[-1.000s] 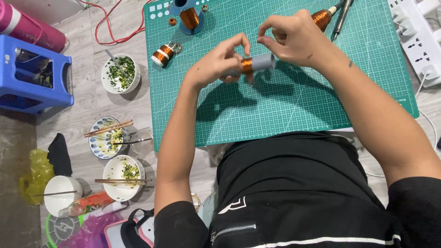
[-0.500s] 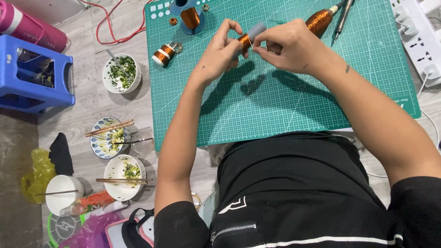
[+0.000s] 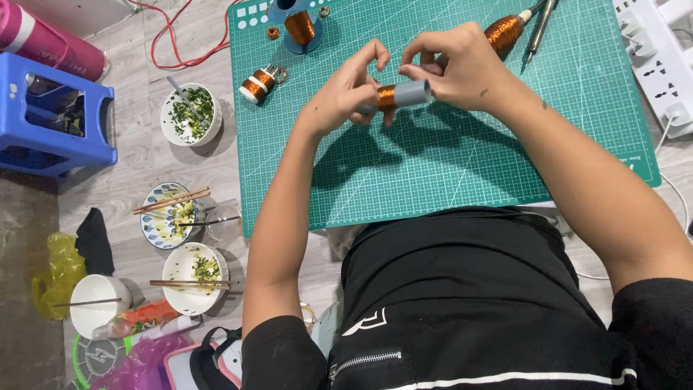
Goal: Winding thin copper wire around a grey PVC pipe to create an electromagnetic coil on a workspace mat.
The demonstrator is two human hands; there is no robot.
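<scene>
A grey tube [image 3: 410,92] wound with a band of copper wire [image 3: 386,97] is held level above the green cutting mat [image 3: 447,159]. My left hand [image 3: 346,94] grips its left end, thumb and fingers around the copper winding. My right hand [image 3: 462,68] holds the right end, with fingertips pinched above the tube. Whether a thin wire runs between the fingers is too fine to see.
On the mat lie a blue stand with a copper spool [image 3: 299,27], a small copper coil [image 3: 258,83], a copper-wound spindle [image 3: 504,30] and a soldering iron [image 3: 540,25]. A white power strip [image 3: 660,61] sits right. Bowls with chopsticks [image 3: 172,213], a blue stool [image 3: 54,119] stand left.
Both hands have lowered the tube slightly toward me and turned it level again; the right-hand fingers have shifted from covering the tube to pinching above it.
</scene>
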